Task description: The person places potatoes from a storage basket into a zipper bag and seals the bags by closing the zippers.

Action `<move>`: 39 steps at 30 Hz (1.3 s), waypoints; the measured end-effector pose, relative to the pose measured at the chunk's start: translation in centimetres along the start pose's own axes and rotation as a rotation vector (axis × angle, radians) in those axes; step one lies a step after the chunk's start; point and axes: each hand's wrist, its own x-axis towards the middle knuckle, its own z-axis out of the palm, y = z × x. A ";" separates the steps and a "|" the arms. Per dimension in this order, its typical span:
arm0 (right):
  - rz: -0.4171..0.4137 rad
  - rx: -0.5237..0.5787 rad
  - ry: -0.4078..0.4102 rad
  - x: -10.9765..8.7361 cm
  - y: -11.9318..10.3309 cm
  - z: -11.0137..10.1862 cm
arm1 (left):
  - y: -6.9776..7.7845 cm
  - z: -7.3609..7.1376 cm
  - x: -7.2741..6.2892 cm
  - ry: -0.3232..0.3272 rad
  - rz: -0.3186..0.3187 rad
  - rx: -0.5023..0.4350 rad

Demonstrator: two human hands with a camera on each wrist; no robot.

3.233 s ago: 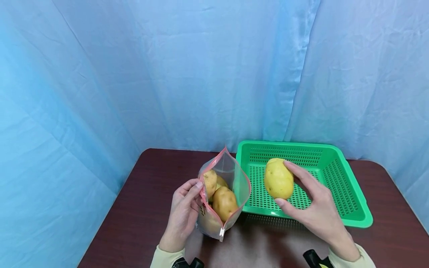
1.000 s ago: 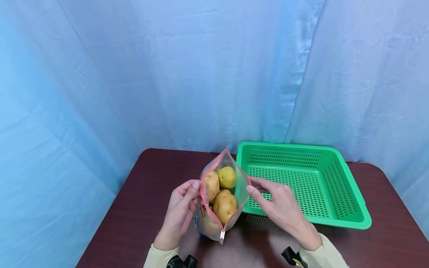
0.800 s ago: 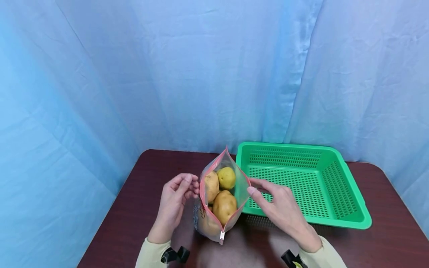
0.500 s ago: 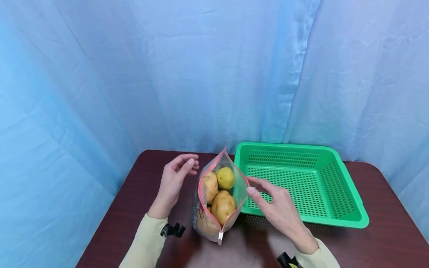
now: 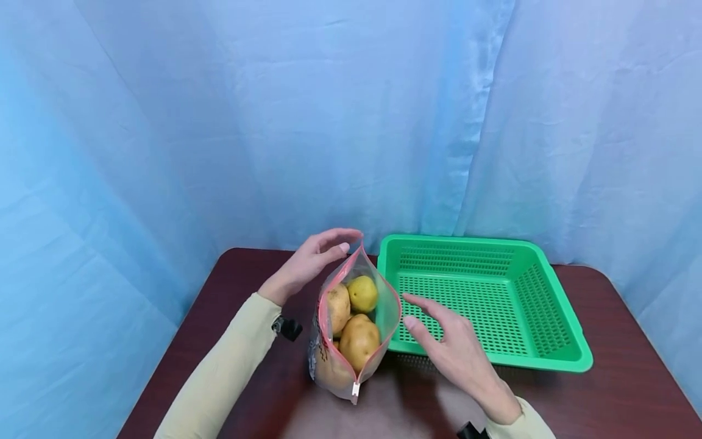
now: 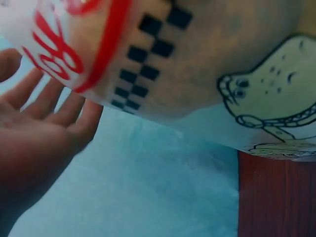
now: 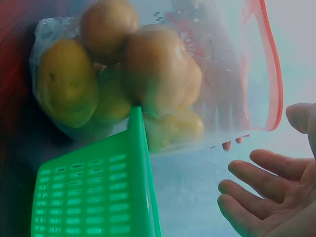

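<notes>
A clear zip bag point(image 5: 388, 308) with a pink rim stands upright on the table, its mouth wide and a white slider point(image 5: 355, 389) at the near corner. Several potatoes point(image 5: 359, 341) fill it, a yellower one point(image 5: 363, 294) at the back. My left hand point(image 5: 315, 259) is at the bag's far corner, fingertips right by the pink peak; the left wrist view shows its fingers point(image 6: 57, 101) loosely bent beside the printed plastic. To the right of the rim, my right hand point(image 5: 457, 344) holds nothing, thumb and fingers spread just off the bag, as the right wrist view also shows.
A green perforated basket point(image 5: 570, 317) stands right of the bag, its left edge close against it. The dark wooden table point(image 5: 241, 292) ends at a pale blue curtain point(image 5: 329, 122) behind.
A yellow potato went from my right hand into the bag. My left hand let go of the left rim and moved up to the far corner. My right hand, lately at the right rim, is off it.
</notes>
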 end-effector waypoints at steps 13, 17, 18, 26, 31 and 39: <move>-0.015 -0.025 0.008 -0.3 0.8 -0.3 | -1.4 -0.3 1.1 -0.165 0.066 -0.136; -0.020 -0.020 0.007 -0.3 0.8 -0.1 | -2.2 -0.4 0.3 -0.053 0.078 -0.214; -0.024 -0.017 0.008 -0.3 0.8 0.0 | -2.4 -0.4 0.0 -0.012 0.080 -0.242; -0.061 -0.013 0.009 -0.6 1.0 0.8 | -3.8 -0.8 -2.6 0.367 0.047 -0.416; -0.072 0.017 0.006 -1.1 1.1 1.3 | -4.1 -1.2 -4.3 0.510 0.043 -0.460; -0.173 0.095 0.031 -1.6 1.0 2.3 | -4.3 -1.4 -6.7 0.664 0.067 -0.445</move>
